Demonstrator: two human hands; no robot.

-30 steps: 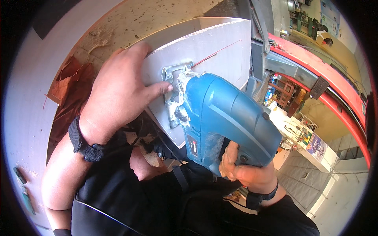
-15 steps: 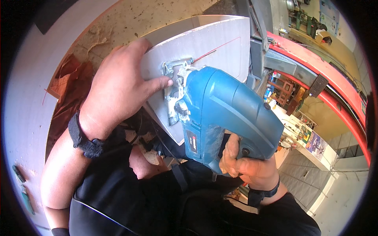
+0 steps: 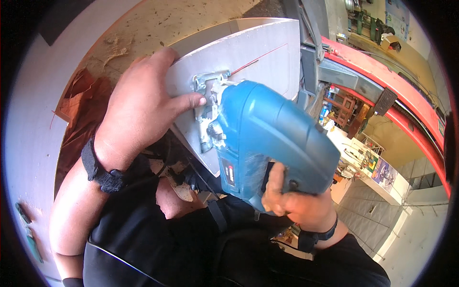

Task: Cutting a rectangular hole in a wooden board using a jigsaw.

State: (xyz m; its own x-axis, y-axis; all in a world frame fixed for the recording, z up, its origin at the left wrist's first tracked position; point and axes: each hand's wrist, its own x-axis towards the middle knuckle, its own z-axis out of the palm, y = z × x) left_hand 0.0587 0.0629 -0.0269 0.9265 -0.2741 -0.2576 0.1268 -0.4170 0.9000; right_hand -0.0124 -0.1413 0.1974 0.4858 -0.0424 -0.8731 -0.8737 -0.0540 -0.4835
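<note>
A blue jigsaw (image 3: 282, 124) rests with its metal base plate (image 3: 203, 110) on a pale grey board (image 3: 186, 71). My right hand (image 3: 296, 201) is wrapped around the jigsaw's handle; hand and tool are slightly blurred. My left hand (image 3: 143, 100) grips the board's left edge, its thumb lying across to the base plate. A red line is drawn on the board, and a dark cut slit runs along it from the front of the base plate. The blade is hidden beneath the tool.
On the left stands a large pale panel (image 3: 33, 158), with green-handled pliers (image 3: 28, 232) lying on it. Rust-coloured cloth (image 3: 86, 119) hangs beside my left forearm. A red metal beam (image 3: 377, 71) curves past on the right, above a cluttered white bench (image 3: 368, 170).
The jigsaw and my right hand have shifted slightly left, together with the board. My left hand keeps its hold and has moved a little the same way.
</note>
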